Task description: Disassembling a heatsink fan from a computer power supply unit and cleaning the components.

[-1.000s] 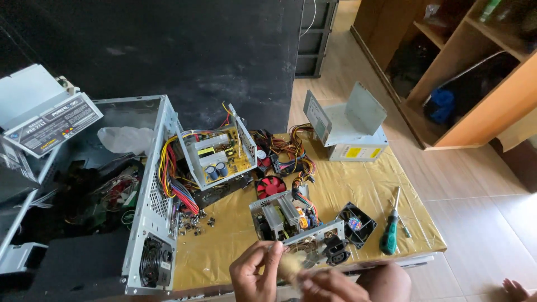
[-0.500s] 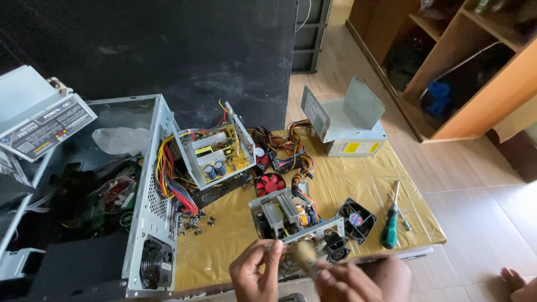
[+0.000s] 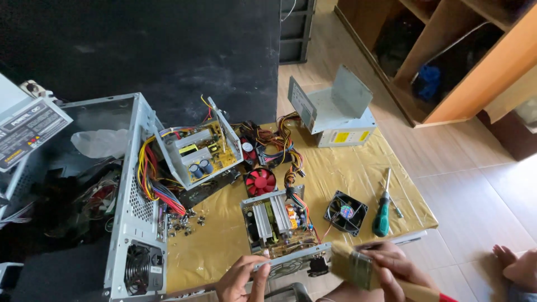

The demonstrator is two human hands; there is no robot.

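- Head view: the left hand (image 3: 241, 278) pinches the near metal edge of the opened grey power-supply unit with silver heat sinks and an exposed circuit board (image 3: 278, 223), which sits at the near edge of the gold-covered counter (image 3: 335, 173).
- The right hand (image 3: 391, 267) is closed around the handle of a wide flat paintbrush with pale bristles and a metal ferrule (image 3: 349, 265), held just right of that unit.
- Handling judgement: the unit looks stiff and moderately heavy; its sheet-metal rim is the sound place to hold. The board, capacitors and trailing coloured wires look fragile and should not bear any grip. The brush is light and its bristles soft.
- Nearby: a small black fan (image 3: 346, 212), a green-handled screwdriver (image 3: 382, 210), a red fan (image 3: 260, 182), loose screws (image 3: 184, 222).
- Hidden or unclear: the brush handle end and both wrists are cut off by the frame's bottom edge; the interior of the open computer case at left (image 3: 134, 223) is dark and hard to read.
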